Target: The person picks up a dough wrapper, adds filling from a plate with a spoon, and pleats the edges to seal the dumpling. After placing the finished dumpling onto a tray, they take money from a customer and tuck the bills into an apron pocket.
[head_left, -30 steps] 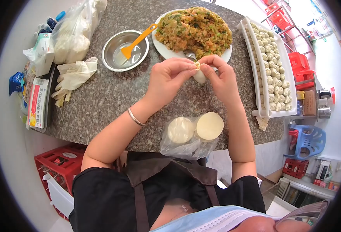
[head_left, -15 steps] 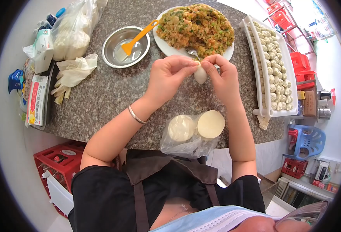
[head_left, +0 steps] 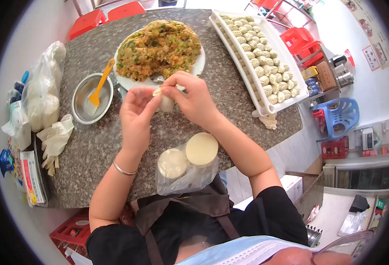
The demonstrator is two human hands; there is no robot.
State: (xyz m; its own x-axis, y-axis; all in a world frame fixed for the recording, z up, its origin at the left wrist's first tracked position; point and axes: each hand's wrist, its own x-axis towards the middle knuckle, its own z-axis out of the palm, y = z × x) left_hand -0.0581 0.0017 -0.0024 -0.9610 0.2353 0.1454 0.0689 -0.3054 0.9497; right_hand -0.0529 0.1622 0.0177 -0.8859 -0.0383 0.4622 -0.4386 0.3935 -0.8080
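On my remote feed I see the granite table (head_left: 97,145), its tray of dumplings (head_left: 237,66) and plate of filling (head_left: 130,84), then the left hand (head_left: 135,117) and right hand (head_left: 194,99), fingers narrowly pinching one dumpling (head_left: 166,102) just before the plate.

Your dumpling (head_left: 166,103) is a small, pale, smooth pouch of dough. It stands roughly upright, its top gathered into folds. It is held above the table, at 6 o'clock from the plate (head_left: 200,66), just off its rim. Your left hand (head_left: 137,115) cradles it from 9 o'clock and your right hand (head_left: 195,99) pinches its top from 3 o'clock.
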